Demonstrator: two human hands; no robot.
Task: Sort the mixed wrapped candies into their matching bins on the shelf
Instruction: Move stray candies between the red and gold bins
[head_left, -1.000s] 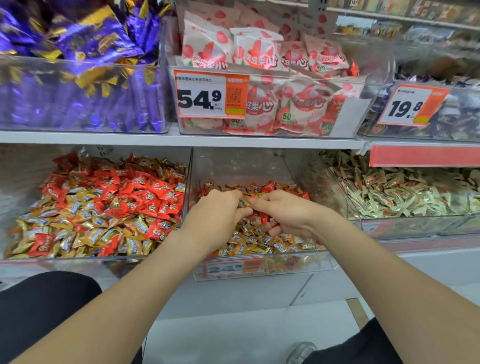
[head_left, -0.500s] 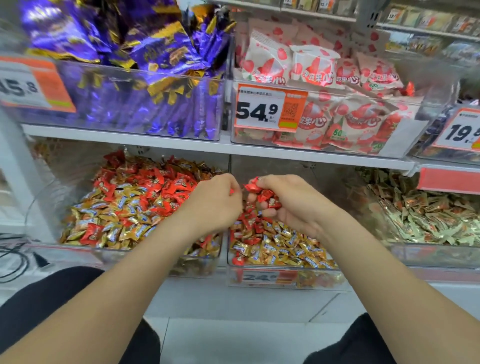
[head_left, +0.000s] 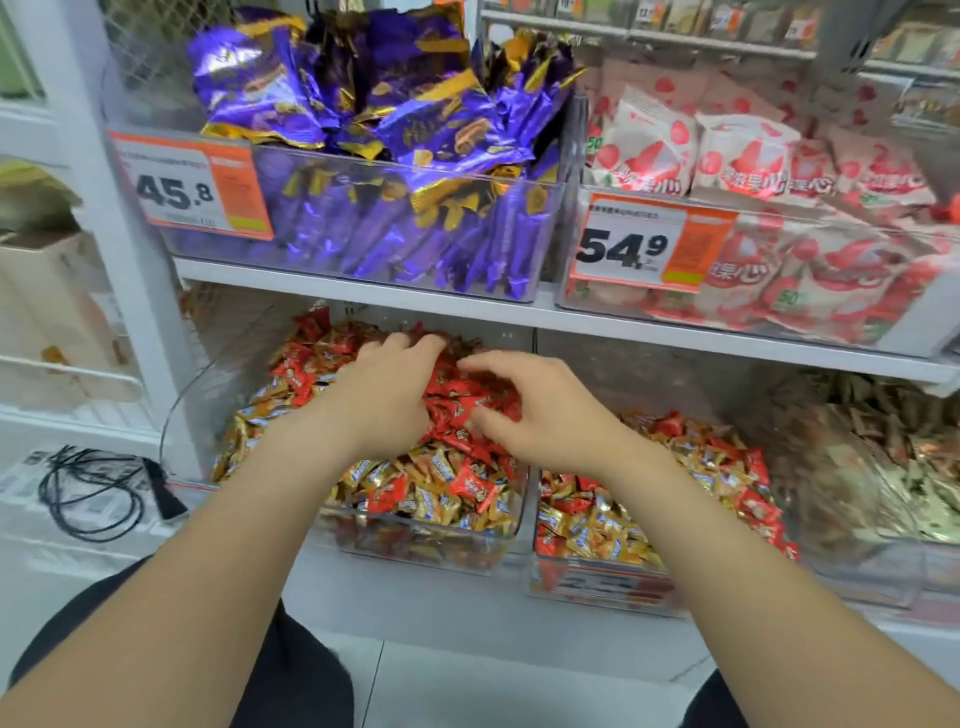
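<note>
Because the red candies (head_left: 457, 402) are sitting in a heap in the left bin (head_left: 431, 543), both hands are reaching over that heap. I think this is the drop-off step. The left hand (head_left: 384, 400) is lying palm down. Its fingers (head_left: 410, 343) are dipping into the wrappers at the far side, so I cannot tell if they are holding any. The right hand (head_left: 540, 415) is hanging just beside it. Its fingers (head_left: 493, 361) are spreading out, loosely bent over the red heap, and are not pinching anything that I can see. The red candies are lying right under and between the two sets of fingers. They are resting on top of gold candies (head_left: 436, 506), which are lying nearer the person than the fingers. To the right of the fingers, the middle bin (head_left: 587, 569) is holding a red and gold mix too, so plenty of sorting is probably waiting.
</note>
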